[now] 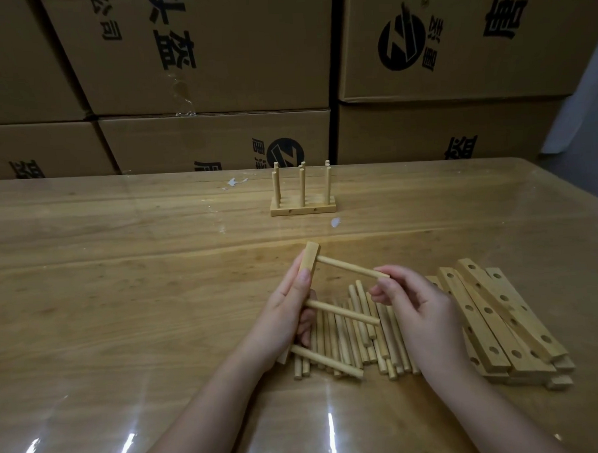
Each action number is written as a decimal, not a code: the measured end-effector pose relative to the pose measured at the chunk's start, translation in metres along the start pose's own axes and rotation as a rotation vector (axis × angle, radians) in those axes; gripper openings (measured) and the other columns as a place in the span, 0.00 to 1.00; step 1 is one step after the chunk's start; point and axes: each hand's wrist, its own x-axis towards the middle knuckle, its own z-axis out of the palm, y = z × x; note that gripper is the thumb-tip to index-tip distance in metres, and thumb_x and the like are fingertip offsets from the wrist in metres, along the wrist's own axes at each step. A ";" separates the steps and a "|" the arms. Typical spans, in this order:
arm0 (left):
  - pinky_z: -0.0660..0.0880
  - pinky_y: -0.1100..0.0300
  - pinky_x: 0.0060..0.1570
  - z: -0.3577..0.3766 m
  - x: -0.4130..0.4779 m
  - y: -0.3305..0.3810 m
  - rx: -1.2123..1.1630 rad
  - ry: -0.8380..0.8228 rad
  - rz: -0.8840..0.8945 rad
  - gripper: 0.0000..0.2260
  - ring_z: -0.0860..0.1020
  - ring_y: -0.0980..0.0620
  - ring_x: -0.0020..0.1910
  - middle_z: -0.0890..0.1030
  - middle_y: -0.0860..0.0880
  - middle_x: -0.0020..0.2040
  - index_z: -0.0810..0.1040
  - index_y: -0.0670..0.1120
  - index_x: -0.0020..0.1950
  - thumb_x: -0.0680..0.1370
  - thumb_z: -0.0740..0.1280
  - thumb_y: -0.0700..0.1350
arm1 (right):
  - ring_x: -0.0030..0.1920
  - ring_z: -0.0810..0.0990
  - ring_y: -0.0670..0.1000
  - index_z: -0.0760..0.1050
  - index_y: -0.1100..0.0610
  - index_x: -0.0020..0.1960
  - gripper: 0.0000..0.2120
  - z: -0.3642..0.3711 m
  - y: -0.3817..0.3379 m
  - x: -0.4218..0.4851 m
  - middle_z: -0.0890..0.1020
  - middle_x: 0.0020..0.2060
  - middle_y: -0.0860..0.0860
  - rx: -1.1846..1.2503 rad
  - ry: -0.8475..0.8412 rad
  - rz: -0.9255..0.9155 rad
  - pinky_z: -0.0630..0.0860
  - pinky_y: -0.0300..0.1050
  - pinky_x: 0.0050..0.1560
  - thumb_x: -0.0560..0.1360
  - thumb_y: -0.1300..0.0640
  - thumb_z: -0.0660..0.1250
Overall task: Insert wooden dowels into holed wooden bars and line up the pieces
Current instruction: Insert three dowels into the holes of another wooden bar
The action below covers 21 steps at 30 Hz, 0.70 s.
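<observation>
Boxes of cardboard [194, 59] wall the far side, well beyond the held bar [312, 257]. Table [121, 268] lies beneath it. Spare holed bars [500, 320] are stacked to its right and loose dowels [357, 347] heaped just under it; neither obstructs. Finished pieces [303, 205] stand beyond it. Left hand [287, 312] wraps the bar, three dowels jutting right. Right hand [417, 306] pinches the top dowel [354, 268] at its free end. Wood looks light, stiff and smooth; a grip nearer the hole should steady it.

Dim, warm light. White glare streaks the glossy table [122, 302] near the bottom edge. Wide-angle distortion tilts the boxes [214, 52] at the sides.
</observation>
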 end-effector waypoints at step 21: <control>0.72 0.61 0.28 -0.015 0.000 0.005 -0.666 0.109 -0.157 0.11 0.70 0.53 0.26 0.69 0.50 0.28 0.75 0.45 0.38 0.73 0.64 0.52 | 0.37 0.78 0.44 0.71 0.45 0.59 0.21 0.013 0.006 -0.008 0.80 0.37 0.47 0.083 -0.200 0.052 0.75 0.41 0.35 0.73 0.35 0.55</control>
